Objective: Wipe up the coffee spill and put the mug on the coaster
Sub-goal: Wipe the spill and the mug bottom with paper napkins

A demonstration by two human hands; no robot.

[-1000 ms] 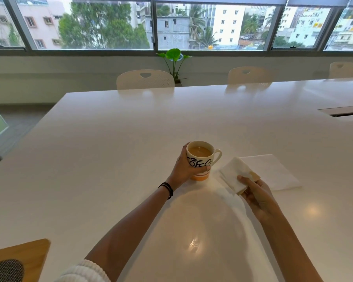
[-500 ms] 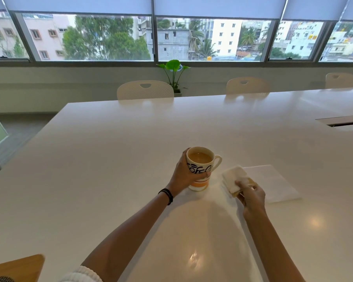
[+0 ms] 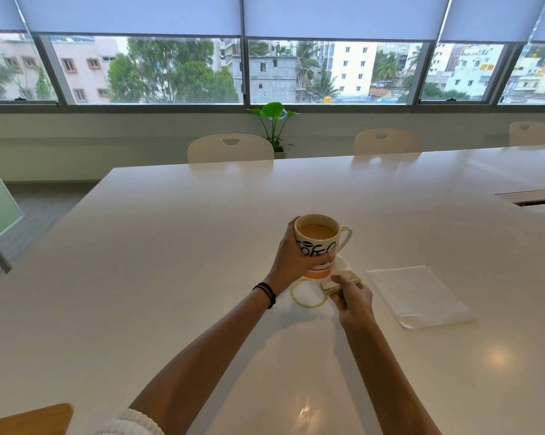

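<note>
My left hand (image 3: 291, 257) grips a white mug (image 3: 318, 243) with black lettering and an orange band, full of milky coffee, and holds it just above the white table (image 3: 170, 262). Under it a ring-shaped coffee spill (image 3: 308, 296) marks the table. My right hand (image 3: 352, 301) pinches a folded white tissue (image 3: 340, 276), stained brown at its edge, right at the ring's right side and under the mug's base. No coaster can be made out for certain.
A flat white napkin (image 3: 418, 296) lies to the right of my right hand. Cream chairs (image 3: 230, 149) line the far table edge, with a potted plant (image 3: 274, 120) behind. A cable slot (image 3: 531, 197) sits at far right; a wooden piece (image 3: 29, 419) at bottom left.
My left hand has lifted the mug off the table, uncovering the coffee ring. My right hand has brought the tissue leftward to the ring, beneath the mug.
</note>
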